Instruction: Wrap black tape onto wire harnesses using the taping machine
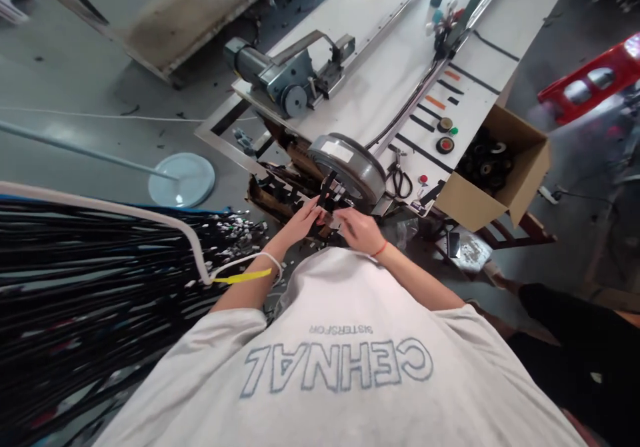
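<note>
My left hand (303, 221) is closed on a black strip (327, 192) just in front of a round grey machine (349, 167) at the table's near end. Facing it, my right hand (361, 231) is closed in a pinch close to the same strip. Whatever lies between its fingertips is too small and blurred to name. A pair of scissors (400, 179) with dark handles rests on the tabletop right of the machine. Two tape rolls (445, 144) lie beyond the scissors, beside short black and orange strips.
A motorised device (287, 77) stands on the white table (370, 40). At right is a cardboard box (525, 174) holding dark rolls; a phone (453, 244) lies on a stool. Black cables (100, 267) hang at left under a pale bar. Another person's legs (565, 327) show at lower right.
</note>
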The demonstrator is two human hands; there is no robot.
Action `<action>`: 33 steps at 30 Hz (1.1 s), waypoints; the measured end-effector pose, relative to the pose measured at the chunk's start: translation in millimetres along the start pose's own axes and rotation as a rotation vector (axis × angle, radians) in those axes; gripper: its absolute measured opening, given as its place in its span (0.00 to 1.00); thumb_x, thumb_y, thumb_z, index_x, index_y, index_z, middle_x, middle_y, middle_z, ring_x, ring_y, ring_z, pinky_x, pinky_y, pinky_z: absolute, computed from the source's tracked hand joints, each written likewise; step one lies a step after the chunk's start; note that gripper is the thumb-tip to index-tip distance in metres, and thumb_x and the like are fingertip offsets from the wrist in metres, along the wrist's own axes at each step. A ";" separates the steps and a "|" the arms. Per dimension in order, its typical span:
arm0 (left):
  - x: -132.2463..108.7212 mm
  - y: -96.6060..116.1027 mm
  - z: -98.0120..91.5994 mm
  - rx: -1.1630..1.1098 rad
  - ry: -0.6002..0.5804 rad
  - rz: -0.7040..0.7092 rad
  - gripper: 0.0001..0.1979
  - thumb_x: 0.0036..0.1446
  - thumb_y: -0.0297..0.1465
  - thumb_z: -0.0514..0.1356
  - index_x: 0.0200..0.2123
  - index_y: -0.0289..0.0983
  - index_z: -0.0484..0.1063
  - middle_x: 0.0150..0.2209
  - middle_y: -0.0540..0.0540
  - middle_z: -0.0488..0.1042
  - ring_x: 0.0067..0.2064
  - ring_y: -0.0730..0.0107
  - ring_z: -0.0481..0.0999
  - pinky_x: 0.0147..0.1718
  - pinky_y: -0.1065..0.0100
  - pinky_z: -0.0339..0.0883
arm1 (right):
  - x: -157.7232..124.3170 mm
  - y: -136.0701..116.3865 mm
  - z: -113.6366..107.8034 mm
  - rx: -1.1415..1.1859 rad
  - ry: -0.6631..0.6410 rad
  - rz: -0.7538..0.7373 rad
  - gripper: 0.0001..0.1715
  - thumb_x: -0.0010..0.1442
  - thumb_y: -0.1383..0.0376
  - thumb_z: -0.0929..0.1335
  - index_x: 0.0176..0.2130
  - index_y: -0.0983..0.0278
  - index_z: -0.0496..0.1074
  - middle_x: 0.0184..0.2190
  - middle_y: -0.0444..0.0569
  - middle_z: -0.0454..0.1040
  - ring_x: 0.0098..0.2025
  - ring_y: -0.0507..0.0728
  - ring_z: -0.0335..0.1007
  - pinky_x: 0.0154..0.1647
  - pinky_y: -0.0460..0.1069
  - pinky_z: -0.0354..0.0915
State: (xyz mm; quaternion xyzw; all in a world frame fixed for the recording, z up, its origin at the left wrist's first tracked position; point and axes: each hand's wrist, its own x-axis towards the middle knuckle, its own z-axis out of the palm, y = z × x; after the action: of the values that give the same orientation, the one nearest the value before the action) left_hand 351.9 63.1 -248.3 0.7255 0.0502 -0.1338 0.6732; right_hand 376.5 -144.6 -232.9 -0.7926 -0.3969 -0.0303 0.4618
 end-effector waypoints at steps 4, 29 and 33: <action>-0.2 10.6 -2.6 0.068 -0.016 0.000 0.32 0.61 0.49 0.57 0.59 0.33 0.65 0.26 0.51 0.62 0.27 0.73 0.60 0.28 0.69 0.63 | 29.9 12.9 34.1 -0.185 -0.043 0.312 0.24 0.62 0.70 0.62 0.57 0.75 0.64 0.59 0.69 0.63 0.64 0.64 0.57 0.66 0.60 0.56; 7.0 12.2 -0.6 0.219 0.231 -0.157 0.18 0.57 0.48 0.58 0.35 0.37 0.65 0.26 0.49 0.72 0.25 0.71 0.67 0.27 0.68 0.60 | 25.2 43.2 44.7 0.328 0.053 0.416 0.06 0.59 0.65 0.64 0.39 0.62 0.62 0.33 0.47 0.70 0.34 0.55 0.71 0.39 0.51 0.70; 7.5 5.7 -5.6 0.297 0.149 -0.275 0.24 0.57 0.54 0.54 0.26 0.39 0.65 0.20 0.48 0.69 0.27 0.64 0.69 0.30 0.65 0.61 | 24.4 40.9 44.3 0.332 0.062 0.398 0.13 0.59 0.67 0.64 0.46 0.62 0.65 0.37 0.48 0.73 0.37 0.55 0.72 0.41 0.51 0.71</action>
State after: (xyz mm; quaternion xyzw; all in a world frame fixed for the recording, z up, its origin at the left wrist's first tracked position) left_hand 361.2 67.4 -244.4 0.8110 0.1780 -0.1763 0.5287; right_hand 406.0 -107.0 -277.1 -0.7671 -0.2184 0.1027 0.5943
